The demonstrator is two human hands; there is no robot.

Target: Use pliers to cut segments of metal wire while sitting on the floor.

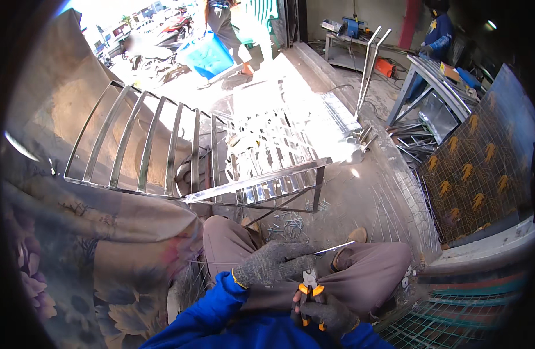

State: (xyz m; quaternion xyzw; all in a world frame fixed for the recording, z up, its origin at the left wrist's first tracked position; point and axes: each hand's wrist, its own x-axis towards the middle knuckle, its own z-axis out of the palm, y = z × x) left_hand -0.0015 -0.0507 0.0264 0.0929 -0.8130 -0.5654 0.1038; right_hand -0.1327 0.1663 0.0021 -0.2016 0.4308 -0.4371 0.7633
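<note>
My left hand, in a grey knit glove, is closed around a thin, pale rod. The rod sticks out past the fingertips to the right, over my lap. Just below it, my right hand, also gloved, grips a pair of pliers with orange and black handles. The pliers' jaws point up, close to the left hand's fingers. Whether they touch the rod's hidden end, I cannot tell. In front of my knees stands a slatted metal frame.
Short wire pieces litter the floor past my feet. Patterned cloth lies on the left, wire mesh at the lower right. Beyond are a metal workbench, a person in blue and another person beside a blue bin.
</note>
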